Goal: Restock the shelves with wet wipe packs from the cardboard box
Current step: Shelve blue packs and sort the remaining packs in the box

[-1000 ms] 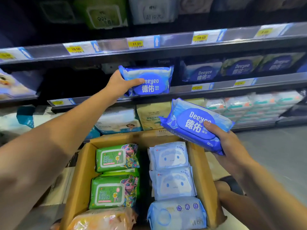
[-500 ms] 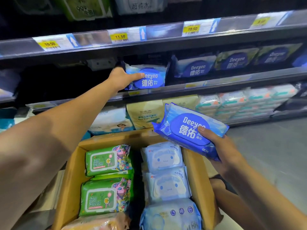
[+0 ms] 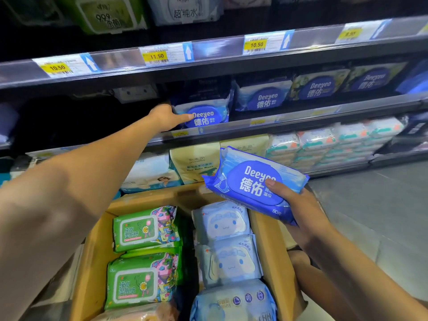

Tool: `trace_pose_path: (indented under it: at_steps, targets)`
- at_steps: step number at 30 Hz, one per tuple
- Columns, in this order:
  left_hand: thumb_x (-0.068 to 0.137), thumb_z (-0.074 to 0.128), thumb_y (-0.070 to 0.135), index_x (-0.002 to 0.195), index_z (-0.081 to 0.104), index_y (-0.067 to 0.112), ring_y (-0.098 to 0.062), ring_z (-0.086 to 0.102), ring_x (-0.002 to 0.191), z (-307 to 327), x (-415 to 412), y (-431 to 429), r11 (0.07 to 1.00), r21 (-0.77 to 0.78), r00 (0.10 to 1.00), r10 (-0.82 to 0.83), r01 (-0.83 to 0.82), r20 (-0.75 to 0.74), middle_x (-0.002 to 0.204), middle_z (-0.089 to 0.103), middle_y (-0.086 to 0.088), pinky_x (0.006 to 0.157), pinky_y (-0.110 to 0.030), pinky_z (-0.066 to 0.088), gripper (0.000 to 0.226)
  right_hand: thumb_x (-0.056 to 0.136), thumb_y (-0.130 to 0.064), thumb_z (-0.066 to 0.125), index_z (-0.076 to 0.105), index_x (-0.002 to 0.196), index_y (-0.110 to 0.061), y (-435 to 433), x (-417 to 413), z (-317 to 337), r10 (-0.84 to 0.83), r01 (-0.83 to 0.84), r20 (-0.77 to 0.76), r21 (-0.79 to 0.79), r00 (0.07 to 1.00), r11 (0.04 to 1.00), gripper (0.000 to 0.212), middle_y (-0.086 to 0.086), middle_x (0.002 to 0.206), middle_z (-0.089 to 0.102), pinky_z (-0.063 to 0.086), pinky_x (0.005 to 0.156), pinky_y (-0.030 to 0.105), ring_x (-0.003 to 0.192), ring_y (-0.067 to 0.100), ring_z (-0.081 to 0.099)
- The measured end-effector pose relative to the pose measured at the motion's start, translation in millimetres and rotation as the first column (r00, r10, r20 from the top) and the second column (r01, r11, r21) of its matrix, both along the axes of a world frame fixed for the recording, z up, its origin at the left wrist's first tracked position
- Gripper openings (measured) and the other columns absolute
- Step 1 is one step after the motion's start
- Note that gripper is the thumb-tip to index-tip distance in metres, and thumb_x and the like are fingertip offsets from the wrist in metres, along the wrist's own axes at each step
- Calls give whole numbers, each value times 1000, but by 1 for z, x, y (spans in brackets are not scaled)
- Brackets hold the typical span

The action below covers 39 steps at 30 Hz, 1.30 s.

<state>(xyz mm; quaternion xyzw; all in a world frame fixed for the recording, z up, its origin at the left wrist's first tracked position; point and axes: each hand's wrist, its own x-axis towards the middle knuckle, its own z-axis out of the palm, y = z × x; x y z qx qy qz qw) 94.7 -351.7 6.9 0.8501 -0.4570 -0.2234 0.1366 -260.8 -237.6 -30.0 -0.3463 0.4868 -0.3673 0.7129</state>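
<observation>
In the head view, the left hand (image 3: pixel 165 117) reaches to the middle shelf (image 3: pixel 301 117) and grips the left end of a blue Deeyeo pack (image 3: pixel 205 115). The thumb lies over the front of the pack, and the other fingers are hidden behind it. This pack stands upright at the front of the shelf, just beside a neighbour pack (image 3: pixel 264 98) of the same brand on its right.

The right hand (image 3: pixel 298 205) holds a second blue pack (image 3: pixel 250 181) from below, with the thumb pressed on its lid and the fingers curled under it. This pack is tilted and hangs over the far right corner of the cardboard box (image 3: pixel 269 239).

In the box, two green packs (image 3: pixel 144 229) lie in the left row and three pale blue packs (image 3: pixel 223 224) lie in the right row. Yellow price labels (image 3: pixel 157 56) sit on the front strip of the shelf above.
</observation>
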Motion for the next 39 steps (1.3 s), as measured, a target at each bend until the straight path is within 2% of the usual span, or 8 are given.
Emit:
trace_pose_path:
  at_steps: [2,4,6,9,14,20,31,39]
  targets:
    - [87,72,60,92,54,11,-25,56,90,-2,-6,9,998,-61,998,21,-17,65,99,60,-14,65,-35,41,53,79,-23,80,71,123,-21,1,0,0,10,-10,-7,-5,1000,1000,44,5,112,79,55,95,43,96,23,77]
    - [87,76,56,108,56,10,-34,58,103,-8,-11,22,984,-177,969,37,7,244,116,61,-21,74,-42,49,54,84,-21,78,71,123,-21,3,-1,2,6,-6,-9,-5,1000,1000,40,5,112,79,54,96,44,98,24,76]
    - [88,77,47,141,50,15,-41,53,117,-19,-15,34,943,-272,851,-20,189,525,129,57,-21,90,-49,47,68,84,-22,78,70,124,-20,5,-1,3,8,-8,-12,-8,1000,1000,41,6,113,79,51,102,50,106,29,74]
    - [91,70,36,138,58,27,-36,53,117,-32,-24,44,803,-245,624,-191,544,758,136,55,-9,87,-47,44,49,80,-25,79,69,127,-19,9,-2,5,24,-24,-16,-14,1000,1000,49,6,115,79,51,104,52,111,32,73]
    - [102,45,56,154,40,32,-34,52,127,-47,-43,42,857,36,638,-410,515,651,152,47,-3,99,-48,43,58,83,-23,78,68,131,-19,15,-6,3,48,-48,5,-31,999,998,49,5,118,78,60,93,41,109,27,75]
    - [104,28,63,161,22,39,-40,53,125,-44,-51,29,888,89,721,-421,451,551,158,35,-3,102,-51,44,62,77,-26,80,68,130,-20,16,-8,3,45,-45,2,-26,999,999,54,4,117,78,60,91,39,108,27,75]
    - [101,16,71,160,19,45,-43,41,137,-33,-56,1,917,144,780,-392,371,487,159,30,-3,109,-53,37,65,73,-27,80,70,125,-21,8,-9,6,10,-10,-1,-21,1000,1000,53,3,113,79,53,101,48,102,24,76]
    - [95,13,81,158,28,42,-43,42,139,-23,-56,-11,919,200,773,-394,339,497,163,33,-10,110,-53,35,76,76,-19,78,70,122,-22,2,-11,-1,-16,17,61,-15,998,1000,47,5,113,79,64,80,35,97,23,77]
